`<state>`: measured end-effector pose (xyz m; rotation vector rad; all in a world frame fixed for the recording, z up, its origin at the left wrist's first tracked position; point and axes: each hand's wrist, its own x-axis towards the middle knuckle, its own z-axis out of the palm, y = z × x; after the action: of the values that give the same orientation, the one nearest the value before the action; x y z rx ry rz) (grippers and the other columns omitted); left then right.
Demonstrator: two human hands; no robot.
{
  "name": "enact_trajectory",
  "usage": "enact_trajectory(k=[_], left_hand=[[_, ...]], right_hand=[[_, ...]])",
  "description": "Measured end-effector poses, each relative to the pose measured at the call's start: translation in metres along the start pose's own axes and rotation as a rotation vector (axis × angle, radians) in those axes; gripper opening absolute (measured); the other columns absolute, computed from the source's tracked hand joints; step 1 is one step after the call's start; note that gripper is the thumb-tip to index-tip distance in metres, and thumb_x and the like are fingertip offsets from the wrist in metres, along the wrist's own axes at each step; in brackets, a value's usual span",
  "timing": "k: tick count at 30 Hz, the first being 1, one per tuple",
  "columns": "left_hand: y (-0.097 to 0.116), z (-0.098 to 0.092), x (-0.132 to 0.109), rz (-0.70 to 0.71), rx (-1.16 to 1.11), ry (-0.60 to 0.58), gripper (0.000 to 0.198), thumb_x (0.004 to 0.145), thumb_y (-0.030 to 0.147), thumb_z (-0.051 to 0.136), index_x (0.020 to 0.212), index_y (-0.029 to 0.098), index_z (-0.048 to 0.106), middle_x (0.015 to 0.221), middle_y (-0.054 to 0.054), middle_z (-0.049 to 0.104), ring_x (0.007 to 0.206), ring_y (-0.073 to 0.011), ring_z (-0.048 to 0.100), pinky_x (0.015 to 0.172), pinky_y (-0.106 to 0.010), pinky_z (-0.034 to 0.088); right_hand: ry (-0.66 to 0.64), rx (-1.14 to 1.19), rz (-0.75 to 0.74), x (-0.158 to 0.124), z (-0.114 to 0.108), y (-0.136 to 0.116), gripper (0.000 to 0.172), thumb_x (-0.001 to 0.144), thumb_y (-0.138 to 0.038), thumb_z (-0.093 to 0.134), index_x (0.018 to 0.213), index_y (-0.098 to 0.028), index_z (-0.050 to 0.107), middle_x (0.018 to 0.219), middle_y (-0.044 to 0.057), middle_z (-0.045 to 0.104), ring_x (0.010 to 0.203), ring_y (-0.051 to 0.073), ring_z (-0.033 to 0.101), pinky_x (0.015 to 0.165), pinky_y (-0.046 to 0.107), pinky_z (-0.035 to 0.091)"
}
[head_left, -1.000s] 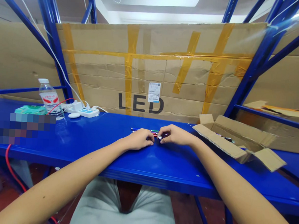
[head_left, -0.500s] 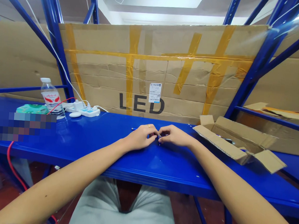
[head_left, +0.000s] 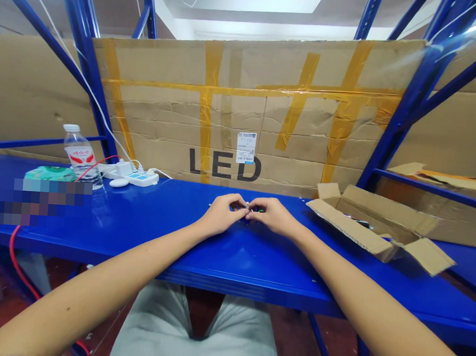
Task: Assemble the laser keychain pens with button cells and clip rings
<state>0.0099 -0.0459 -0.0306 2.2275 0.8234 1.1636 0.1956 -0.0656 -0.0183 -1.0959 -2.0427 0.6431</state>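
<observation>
Above the blue table, my left hand and my right hand meet fingertip to fingertip. Both are closed in a pinch around a small thing with pale and blue bits showing. It is mostly covered by the fingers and too small to name. Behind the fingers of my right hand, tiny green and blue specks show, whose source is hidden. A short pale tip of something thin pokes out at the far side of my left hand.
An open cardboard box with a few items stands on the right. On the left are a water bottle, a power strip, a green pack and a red cable. A large LED carton walls off the back.
My hands have drawn closer together, and their fingertips now meet slightly further left and higher. The blue piece that hung below the fingertips is now mostly covered.
</observation>
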Motion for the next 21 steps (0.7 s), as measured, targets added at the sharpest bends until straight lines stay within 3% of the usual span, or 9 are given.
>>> enact_trajectory(k=[7,12,17,21], left_hand=[[-0.008,-0.004,0.008,-0.1,-0.258,0.176,0.007,0.079,0.019,0.058,0.084,0.015,0.056,0.084,-0.005,0.071,0.079,-0.0151,0.065,0.074,-0.028,0.048],[-0.008,0.0,0.009,-0.118,-0.336,0.069,0.008,0.084,0.015,0.052,0.091,0.016,0.054,0.077,-0.001,0.067,0.073,-0.0128,0.064,0.075,-0.029,0.05],[-0.009,0.009,0.007,-0.195,-0.436,-0.071,0.009,0.088,0.017,0.048,0.096,0.017,0.049,0.077,0.0,0.06,0.064,-0.012,0.062,0.055,-0.024,0.05],[-0.011,0.011,0.005,-0.222,-0.454,-0.097,0.009,0.089,0.018,0.049,0.097,0.017,0.047,0.073,0.0,0.06,0.061,-0.0106,0.06,0.049,-0.02,0.047]], right_hand=[[0.056,0.171,0.075,0.001,-0.01,0.007,0.019,0.081,-0.019,0.053,0.099,-0.019,0.057,0.066,-0.002,0.062,0.054,0.013,0.058,0.052,0.026,0.049],[0.088,0.09,0.015,0.0,-0.013,0.008,0.025,0.084,-0.019,0.048,0.108,-0.021,0.046,0.07,-0.003,0.061,0.051,0.011,0.051,0.048,0.024,0.042],[0.104,0.048,0.029,0.002,-0.006,0.007,0.006,0.084,-0.022,0.047,0.089,-0.02,0.05,0.065,-0.003,0.057,0.054,0.012,0.051,0.053,0.025,0.042],[0.072,0.06,0.047,0.002,-0.003,0.005,0.007,0.084,-0.026,0.05,0.08,-0.02,0.048,0.06,-0.003,0.056,0.052,0.013,0.053,0.053,0.027,0.044]])
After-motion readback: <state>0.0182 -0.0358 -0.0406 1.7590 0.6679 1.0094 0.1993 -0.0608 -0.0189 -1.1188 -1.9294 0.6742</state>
